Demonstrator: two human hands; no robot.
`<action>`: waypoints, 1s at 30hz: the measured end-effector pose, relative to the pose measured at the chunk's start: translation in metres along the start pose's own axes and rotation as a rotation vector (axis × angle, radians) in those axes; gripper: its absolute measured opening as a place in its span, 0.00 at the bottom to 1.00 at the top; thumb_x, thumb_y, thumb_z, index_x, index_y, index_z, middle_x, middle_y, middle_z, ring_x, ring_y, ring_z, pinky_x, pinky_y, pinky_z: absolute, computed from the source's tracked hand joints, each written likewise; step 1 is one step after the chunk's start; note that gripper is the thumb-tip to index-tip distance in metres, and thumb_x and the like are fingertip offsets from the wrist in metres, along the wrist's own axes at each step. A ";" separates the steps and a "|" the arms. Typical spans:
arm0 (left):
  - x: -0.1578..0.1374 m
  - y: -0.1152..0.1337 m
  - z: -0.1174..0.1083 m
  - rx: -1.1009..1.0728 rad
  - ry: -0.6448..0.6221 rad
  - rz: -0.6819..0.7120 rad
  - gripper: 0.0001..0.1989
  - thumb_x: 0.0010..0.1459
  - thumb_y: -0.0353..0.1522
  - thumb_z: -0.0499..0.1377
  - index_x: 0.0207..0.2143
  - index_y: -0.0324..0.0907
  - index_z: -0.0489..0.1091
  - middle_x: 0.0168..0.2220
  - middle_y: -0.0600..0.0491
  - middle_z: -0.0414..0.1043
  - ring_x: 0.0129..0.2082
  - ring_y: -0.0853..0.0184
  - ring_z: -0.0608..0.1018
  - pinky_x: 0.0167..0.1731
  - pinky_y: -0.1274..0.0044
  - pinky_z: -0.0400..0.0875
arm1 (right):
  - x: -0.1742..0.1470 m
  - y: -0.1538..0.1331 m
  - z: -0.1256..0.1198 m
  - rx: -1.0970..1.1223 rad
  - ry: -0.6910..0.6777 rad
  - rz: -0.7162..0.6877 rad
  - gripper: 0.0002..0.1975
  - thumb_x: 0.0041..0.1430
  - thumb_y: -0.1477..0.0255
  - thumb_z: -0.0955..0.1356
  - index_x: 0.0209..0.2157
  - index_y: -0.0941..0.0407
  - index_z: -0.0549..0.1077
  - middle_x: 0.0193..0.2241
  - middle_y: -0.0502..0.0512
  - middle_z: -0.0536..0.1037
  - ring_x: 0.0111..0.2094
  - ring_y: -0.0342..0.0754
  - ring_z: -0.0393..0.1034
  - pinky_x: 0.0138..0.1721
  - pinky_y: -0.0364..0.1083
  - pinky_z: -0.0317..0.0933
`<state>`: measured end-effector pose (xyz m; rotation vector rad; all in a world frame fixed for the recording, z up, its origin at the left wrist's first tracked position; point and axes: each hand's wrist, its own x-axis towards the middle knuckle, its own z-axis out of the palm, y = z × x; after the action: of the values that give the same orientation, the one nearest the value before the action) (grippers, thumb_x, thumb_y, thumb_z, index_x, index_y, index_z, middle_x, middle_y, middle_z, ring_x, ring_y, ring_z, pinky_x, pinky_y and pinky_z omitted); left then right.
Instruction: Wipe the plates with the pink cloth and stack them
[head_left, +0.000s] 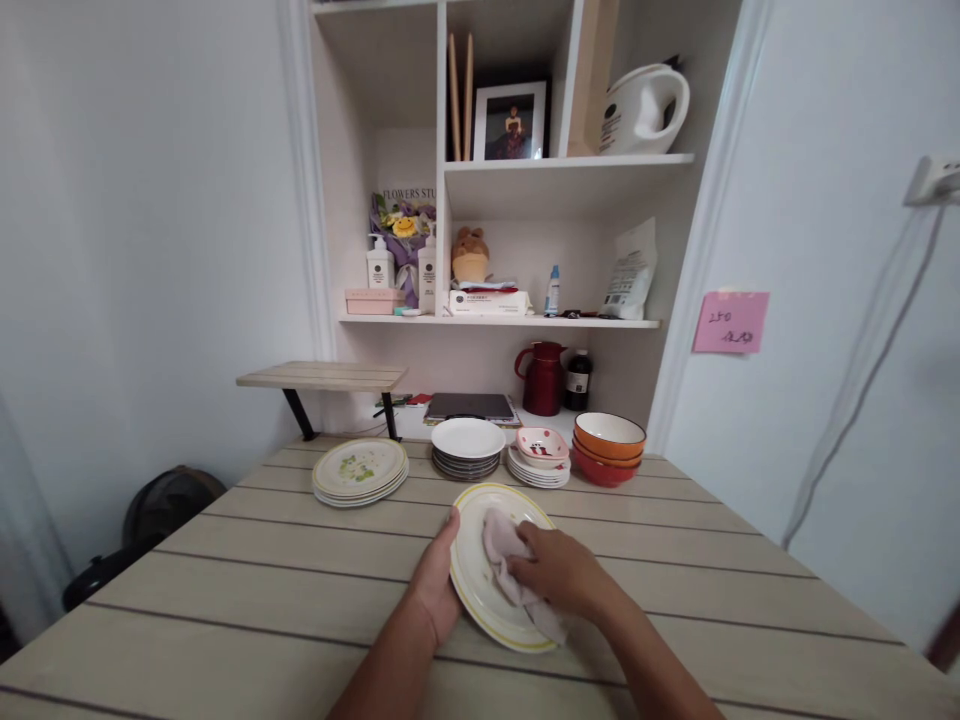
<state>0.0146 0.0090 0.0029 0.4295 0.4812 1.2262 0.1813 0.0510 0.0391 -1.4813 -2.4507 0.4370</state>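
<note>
A white plate (469, 565) with a yellow rim is tilted above the near part of the table. Its left edge is gripped by my left hand (436, 580), the thumb over the rim and the other fingers out of sight behind. My right hand (559, 568) is closed on a pale pinkish cloth (501, 540), pressed against the plate's face. The cloth's loose end hangs down over the plate's lower right rim. Part of the plate's pattern is covered by the cloth and hand.
Along the table's (300, 600) far side stand a stack of floral plates (360, 465), white and dark plates (469, 440), small dishes (540, 460) and orange and red bowls (609, 450). Behind are a red jug (543, 380), a dark bottle (577, 380) and a raised wooden shelf (322, 375).
</note>
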 end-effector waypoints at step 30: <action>0.004 0.001 -0.001 -0.035 0.039 0.048 0.30 0.60 0.46 0.55 0.57 0.33 0.66 0.45 0.39 0.78 0.45 0.51 0.79 0.50 0.62 0.68 | -0.003 -0.022 0.009 0.160 -0.010 -0.295 0.17 0.45 0.76 0.66 0.41 0.52 0.69 0.41 0.52 0.75 0.41 0.48 0.68 0.39 0.44 0.56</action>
<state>0.0148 0.0126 0.0023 0.3892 0.4845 1.2892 0.1616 0.0379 0.0388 -1.0367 -2.5199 0.5633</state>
